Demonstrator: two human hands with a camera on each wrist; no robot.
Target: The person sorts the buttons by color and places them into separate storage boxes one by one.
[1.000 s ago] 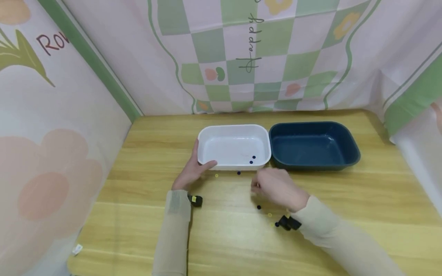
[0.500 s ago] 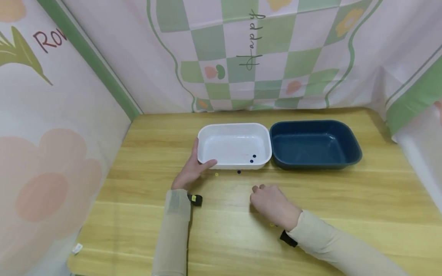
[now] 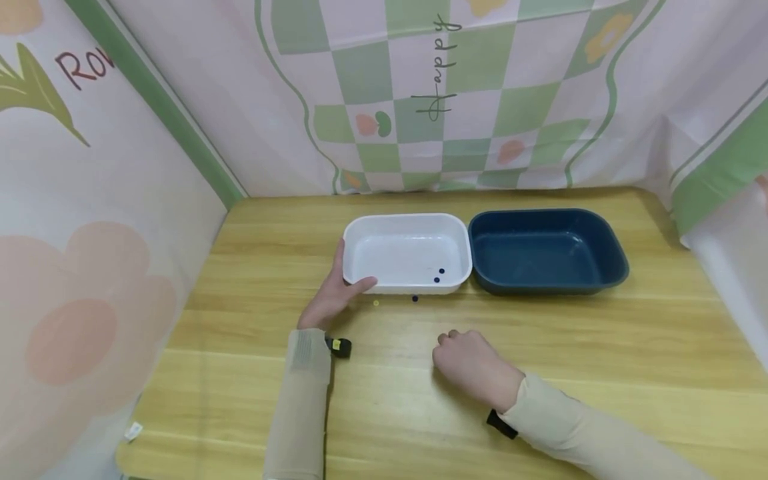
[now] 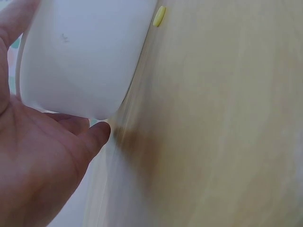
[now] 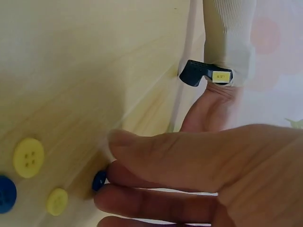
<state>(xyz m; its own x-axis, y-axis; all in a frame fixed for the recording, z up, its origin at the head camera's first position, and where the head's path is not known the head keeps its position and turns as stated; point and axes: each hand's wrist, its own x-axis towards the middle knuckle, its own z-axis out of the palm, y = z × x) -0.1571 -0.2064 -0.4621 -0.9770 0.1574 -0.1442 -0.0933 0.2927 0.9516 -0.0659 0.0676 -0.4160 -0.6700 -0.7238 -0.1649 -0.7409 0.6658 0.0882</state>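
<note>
My left hand [image 3: 329,297] holds the left end of a white basin [image 3: 408,291], its thumb over the front rim. The left wrist view also shows that hand [image 4: 45,161] against the basin's white wall [image 4: 80,56]. Two dark blue buttons [image 3: 442,271] lie inside the basin. My right hand [image 3: 477,367] is low over the table, hiding the buttons beneath it in the head view. In the right wrist view its fingertips are at a blue button [image 5: 99,180]; the thumb stays apart from it. Beside lie yellow buttons [image 5: 29,158] and another blue button [image 5: 6,194].
A dark teal basin [image 3: 549,288] stands right of the white one. A blue button [image 3: 415,299] and a yellow button [image 3: 376,303] lie on the wooden table [image 3: 240,300] before the white basin. Patterned cloth [image 3: 414,80] hangs behind the table.
My right hand has drawn back from the white basin's front, toward the near buttons, and now covers them in the head view. The left hand keeps its hold on the basin.
</note>
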